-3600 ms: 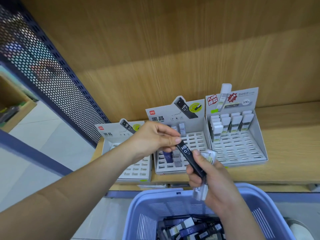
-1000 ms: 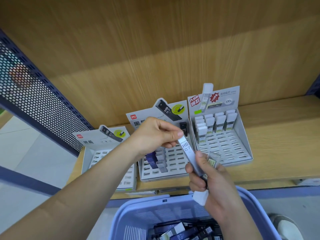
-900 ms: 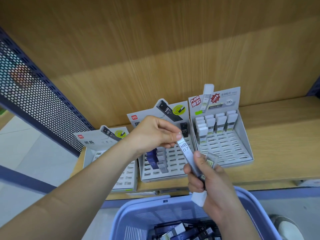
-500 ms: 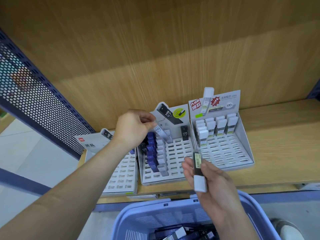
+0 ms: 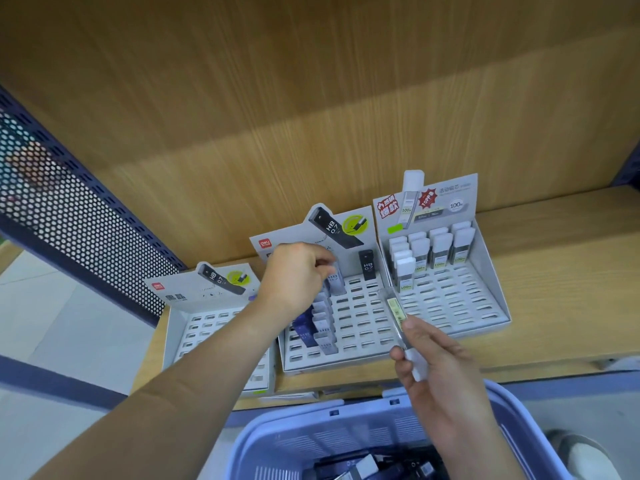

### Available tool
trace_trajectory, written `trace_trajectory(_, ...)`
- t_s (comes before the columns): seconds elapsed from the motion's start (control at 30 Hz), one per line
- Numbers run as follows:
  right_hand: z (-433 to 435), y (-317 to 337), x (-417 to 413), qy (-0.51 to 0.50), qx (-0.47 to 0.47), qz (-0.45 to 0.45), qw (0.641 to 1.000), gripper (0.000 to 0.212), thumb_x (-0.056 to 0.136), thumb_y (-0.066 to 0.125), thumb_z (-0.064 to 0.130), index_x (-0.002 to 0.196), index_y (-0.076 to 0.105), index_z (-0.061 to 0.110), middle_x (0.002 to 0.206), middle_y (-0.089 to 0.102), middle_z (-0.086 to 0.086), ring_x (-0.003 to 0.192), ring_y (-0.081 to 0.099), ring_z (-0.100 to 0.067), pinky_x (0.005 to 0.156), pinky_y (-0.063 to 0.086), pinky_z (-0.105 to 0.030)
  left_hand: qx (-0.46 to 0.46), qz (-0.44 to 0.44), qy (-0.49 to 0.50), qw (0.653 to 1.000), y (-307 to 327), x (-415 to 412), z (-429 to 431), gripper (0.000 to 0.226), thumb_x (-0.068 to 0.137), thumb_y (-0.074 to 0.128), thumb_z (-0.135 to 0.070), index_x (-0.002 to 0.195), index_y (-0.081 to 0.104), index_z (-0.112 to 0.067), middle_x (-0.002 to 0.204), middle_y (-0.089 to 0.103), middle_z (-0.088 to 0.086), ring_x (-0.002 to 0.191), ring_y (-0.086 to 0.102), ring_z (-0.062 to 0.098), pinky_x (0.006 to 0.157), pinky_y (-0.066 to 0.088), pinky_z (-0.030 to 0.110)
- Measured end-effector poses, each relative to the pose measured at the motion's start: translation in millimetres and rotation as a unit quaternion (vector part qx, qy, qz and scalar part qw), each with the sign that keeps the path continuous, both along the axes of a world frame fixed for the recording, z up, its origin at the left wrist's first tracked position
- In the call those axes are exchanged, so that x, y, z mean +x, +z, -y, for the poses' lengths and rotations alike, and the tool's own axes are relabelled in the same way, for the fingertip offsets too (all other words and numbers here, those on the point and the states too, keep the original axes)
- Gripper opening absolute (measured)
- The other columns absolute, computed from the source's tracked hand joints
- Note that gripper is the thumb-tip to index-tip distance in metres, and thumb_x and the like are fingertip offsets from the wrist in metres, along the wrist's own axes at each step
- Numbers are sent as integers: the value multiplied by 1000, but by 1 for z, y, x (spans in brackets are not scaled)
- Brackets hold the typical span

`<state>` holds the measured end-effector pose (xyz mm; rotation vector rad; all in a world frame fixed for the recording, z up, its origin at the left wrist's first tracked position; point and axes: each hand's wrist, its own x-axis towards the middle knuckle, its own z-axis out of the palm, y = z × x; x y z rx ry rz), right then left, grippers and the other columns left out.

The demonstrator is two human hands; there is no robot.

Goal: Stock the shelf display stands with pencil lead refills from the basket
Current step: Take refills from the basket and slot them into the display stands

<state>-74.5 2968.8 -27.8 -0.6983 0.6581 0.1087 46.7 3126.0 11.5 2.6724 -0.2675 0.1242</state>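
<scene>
Three grey slotted display stands sit on the wooden shelf. My left hand [image 5: 299, 271] pinches a pale HB 0.7 refill case [image 5: 336, 280] at the back of the middle stand [image 5: 360, 327], above a column of dark blue and pale cases [image 5: 317, 329]; one black case [image 5: 366, 265] stands further right. My right hand [image 5: 440, 372] grips a clear white-capped refill case [image 5: 403, 327] in front of the right stand [image 5: 446, 299], whose back rows hold white-capped cases [image 5: 429, 251]. The left stand [image 5: 204, 323] shows open slots. A lilac basket [image 5: 311, 441] below holds several refills.
The shelf's wooden back panel rises behind the stands, and bare shelf board [image 5: 568, 271] extends to the right. A dark perforated metal side panel [image 5: 62, 209] closes the left. A shoe [image 5: 585, 455] shows on the floor at the lower right.
My left hand took the pale HB 0.7 case out of my right hand and carried it up to the back of the middle stand. My right hand kept the clear case and tilted it toward the right stand.
</scene>
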Motion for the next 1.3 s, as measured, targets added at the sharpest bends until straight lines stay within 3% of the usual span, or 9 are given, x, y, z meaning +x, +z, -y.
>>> trace_trajectory(0.2, 0, -3, 1, 9, -4, 12, 1000, 24, 65, 71, 10, 88, 70, 3, 71, 66, -3, 51, 54, -13, 43, 45, -16, 26, 8, -13, 1000, -2, 5, 2, 13, 85, 68, -17, 95, 75, -15, 93, 74, 0, 90, 65, 15, 80, 50, 28)
trace_trajectory(0.37, -1, -3, 1, 7, -6, 23, 1000, 29, 64, 71, 10, 91, 68, 2, 64, 63, -3, 51, 50, -12, 42, 43, -16, 23, 17, -9, 1000, -5, 11, 2, 14, 85, 68, -16, 97, 75, -14, 95, 74, 0, 91, 65, 16, 81, 49, 28)
trace_trajectory(0.5, -1, -4, 1, 3, -7, 26, 1000, 32, 65, 71, 8, 96, 68, 0, 63, 64, -2, 53, 48, -13, 43, 42, -16, 71, -1, -64, 995, -12, 9, 1, 12, 87, 64, -15, 94, 74, -13, 94, 73, -1, 88, 63, 15, 74, 43, 23)
trace_trajectory(0.67, 1, -6, 2, 5, 16, 23, 1000, 14, 79, 66, 1, 92, 70, 2, 66, 63, -4, 54, 48, -15, 44, 42, -18, 100, 7, -73, 992, -22, 12, -2, 12, 87, 61, -10, 86, 72, -6, 92, 70, 11, 95, 58, 28, 82, 48, 34)
trace_trajectory(0.77, 0, -5, 2, 11, 17, 28, 999, 23, 68, 68, 6, 91, 69, 2, 65, 62, -3, 53, 48, -14, 44, 42, -18, 89, 20, -73, 993, -15, 13, -5, 20, 90, 59, -8, 104, 73, -11, 107, 65, 7, 104, 55, 25, 88, 43, 28)
trace_trajectory(0.83, 0, -4, 1, 17, 18, 33, 999, 26, 68, 68, 7, 93, 68, 2, 64, 62, -2, 53, 49, -13, 44, 42, -17, 75, 20, -55, 995, -10, 11, -8, 25, 89, 60, -9, 111, 70, -15, 106, 64, 5, 99, 57, 21, 85, 44, 28)
trace_trajectory(0.93, -1, -6, 1, 16, 15, 36, 999, 27, 68, 70, 6, 94, 68, 3, 64, 62, -3, 53, 48, -11, 44, 42, -16, 64, -2, -26, 998, -10, 5, -14, 16, 86, 64, -13, 99, 73, -18, 95, 70, -1, 88, 61, 14, 80, 47, 24)
trace_trajectory(1.03, -2, -6, 1, 16, 9, 39, 999, 18, 67, 71, 3, 84, 66, 6, 65, 59, -3, 53, 48, -10, 44, 41, -15, 62, 4, -22, 998, -13, 1, -15, 15, 87, 63, -15, 94, 75, -19, 98, 72, -4, 94, 63, 15, 84, 48, 28)
trace_trajectory(1.3, 0, -4, 2, 4, 5, 41, 999, 7, 74, 70, 3, 80, 70, 3, 73, 59, -6, 59, 46, -10, 46, 43, -14, 155, 71, -45, 984, -23, 4, -13, 18, 88, 55, -9, 92, 73, -12, 96, 69, 8, 93, 62, 28, 75, 49, 34)
